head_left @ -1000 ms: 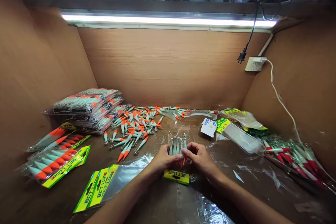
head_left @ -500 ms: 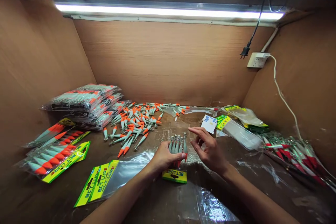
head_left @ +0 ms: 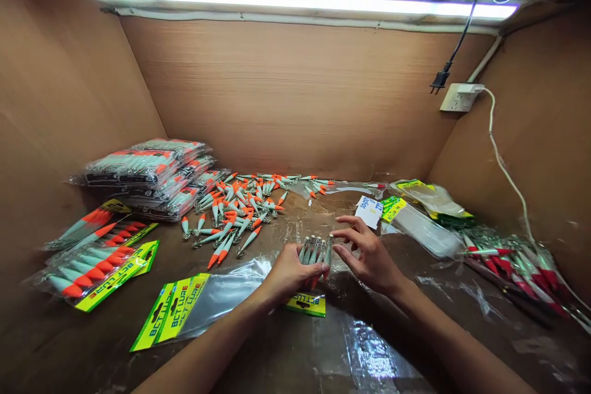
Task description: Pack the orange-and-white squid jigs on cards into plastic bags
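Note:
My left hand is closed around several fishing lures, their hooked ends pointing up and their orange-red tips down. Close on the right, my right hand has its fingers apart, with the fingertips beside the rightmost lure; whether they touch it I cannot tell. Under the left hand lies a yellow-green BCT LURE header card, partly covered by the hand. Loose pale lures with orange tips are heaped behind the hands.
Stacked bagged lures stand at the back left, with filled BCT LURE packs in front. Flat clear bags with yellow headers lie left of my arm. On the right are more clear bags, red-and-white lures and a hanging plug.
My right hand has moved in closer to the lures held in my left hand. The left hand keeps its grip. The camera view has tipped slightly downward.

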